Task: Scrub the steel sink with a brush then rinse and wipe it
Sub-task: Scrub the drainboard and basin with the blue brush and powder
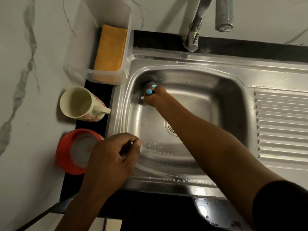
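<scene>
Right hand (pixel 155 97) has its grip clenched on the blue-handled brush (pixel 149 91) in the steel sink's (pixel 200 100) far-left corner, left hand (pixel 113 157) loose and empty; wet steel could skid the bristles.

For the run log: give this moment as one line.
step: scrub | right hand: grips blue-handled brush in far-left corner of steel sink | left hand: loosely curled at near-left rim

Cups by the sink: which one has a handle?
The cream mug with red flowers has one, pointing at the sink; the red cup shows none.
</scene>
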The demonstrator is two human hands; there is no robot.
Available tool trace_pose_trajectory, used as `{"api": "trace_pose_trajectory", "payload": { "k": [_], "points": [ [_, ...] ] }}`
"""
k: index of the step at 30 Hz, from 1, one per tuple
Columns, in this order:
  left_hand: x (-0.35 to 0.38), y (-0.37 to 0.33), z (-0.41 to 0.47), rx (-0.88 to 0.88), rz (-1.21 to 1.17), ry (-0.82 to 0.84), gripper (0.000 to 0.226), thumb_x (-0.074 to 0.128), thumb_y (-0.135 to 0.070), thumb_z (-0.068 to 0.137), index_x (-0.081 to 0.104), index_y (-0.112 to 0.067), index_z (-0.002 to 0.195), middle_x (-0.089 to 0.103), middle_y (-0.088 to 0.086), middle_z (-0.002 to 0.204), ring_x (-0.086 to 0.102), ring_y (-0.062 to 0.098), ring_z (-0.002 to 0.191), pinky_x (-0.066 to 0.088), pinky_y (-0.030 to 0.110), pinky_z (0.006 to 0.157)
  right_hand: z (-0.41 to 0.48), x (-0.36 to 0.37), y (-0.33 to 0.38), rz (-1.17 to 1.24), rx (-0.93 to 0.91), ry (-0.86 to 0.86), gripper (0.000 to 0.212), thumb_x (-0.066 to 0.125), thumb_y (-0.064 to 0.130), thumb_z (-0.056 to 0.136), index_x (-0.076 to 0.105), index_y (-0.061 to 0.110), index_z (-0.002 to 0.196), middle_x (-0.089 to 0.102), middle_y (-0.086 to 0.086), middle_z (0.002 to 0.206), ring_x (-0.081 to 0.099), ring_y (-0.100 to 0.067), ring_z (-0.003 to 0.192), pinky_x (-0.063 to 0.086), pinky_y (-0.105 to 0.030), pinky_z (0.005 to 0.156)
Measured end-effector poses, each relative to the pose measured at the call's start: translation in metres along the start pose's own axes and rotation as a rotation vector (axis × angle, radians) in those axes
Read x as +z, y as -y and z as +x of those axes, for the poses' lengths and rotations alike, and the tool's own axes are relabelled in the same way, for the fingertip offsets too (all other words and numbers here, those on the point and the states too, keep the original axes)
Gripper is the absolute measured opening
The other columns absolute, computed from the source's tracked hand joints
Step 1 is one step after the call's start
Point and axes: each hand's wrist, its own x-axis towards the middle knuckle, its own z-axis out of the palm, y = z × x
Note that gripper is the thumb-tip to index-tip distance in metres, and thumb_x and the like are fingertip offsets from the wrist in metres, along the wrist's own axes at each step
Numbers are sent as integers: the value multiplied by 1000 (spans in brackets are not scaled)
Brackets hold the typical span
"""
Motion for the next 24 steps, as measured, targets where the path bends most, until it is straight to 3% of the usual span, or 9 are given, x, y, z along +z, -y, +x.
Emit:
{"api": "trace_pose_trajectory", "payload": {
  "k": [5, 9, 12, 14, 19, 21, 24],
  "points": [
    [4, 2, 1, 34, 7, 27, 14, 71, -19, 98, 75, -25, 86, 69, -17, 74, 70, 8, 74, 52, 17, 63, 0, -19, 41, 135, -74, 100, 28, 36, 10, 103, 45, 9, 76, 40, -2, 46, 36, -10, 25, 32, -17, 27],
    [5, 2, 3, 25, 9, 40, 12, 70, -21, 97, 75, -26, 87, 69, -18, 74, 71, 8, 74, 52, 15, 64, 13, -29, 54, 241, -130, 12, 34, 47, 7, 100, 44, 15, 67, 43, 0, 43, 39, -11, 26, 33, -15, 31],
    [4, 2, 5, 33, 20, 35, 14, 69, -24, 99, 74, -26, 87, 69, -18, 74, 70, 8, 74, 50, 14, 65, 27, -10, 7, 3, -75, 8, 41, 45, 4, 100, 35, 18, 63, 37, 3, 38, 34, -8, 24, 30, -15, 30],
    [3, 2, 6, 23, 33, 42, 12, 71, -22, 99, 75, -26, 88, 69, -18, 75, 70, 7, 76, 51, 12, 67, 28, -4, -17, -90, -12, 54, 37, 47, 8, 101, 36, 17, 67, 38, 3, 47, 32, -6, 26, 30, -14, 31],
    [3, 1, 8, 19, 27, 71, 9, 72, -22, 96, 76, -25, 88, 70, -19, 75, 71, 6, 76, 51, 12, 65, 5, -10, 11, -149, 83, 203, 29, 32, 13, 105, 47, 10, 81, 39, 1, 49, 34, -5, 28, 29, -14, 27],
    [5, 0, 9, 30, 25, 92, 10, 72, -20, 96, 76, -25, 88, 70, -19, 75, 71, 6, 76, 50, 11, 65, -13, -6, 12, -339, 56, 231, 23, 34, 17, 107, 51, 7, 94, 39, 2, 49, 34, -4, 30, 29, -15, 28],
    [7, -1, 10, 30, 22, 104, 9, 72, -20, 96, 77, -24, 90, 70, -20, 77, 71, 4, 78, 49, 8, 66, -15, -8, -4, -760, -113, 132, 23, 41, 29, 109, 49, 9, 115, 42, 1, 53, 36, -5, 34, 31, -18, 32]
  ]
}}
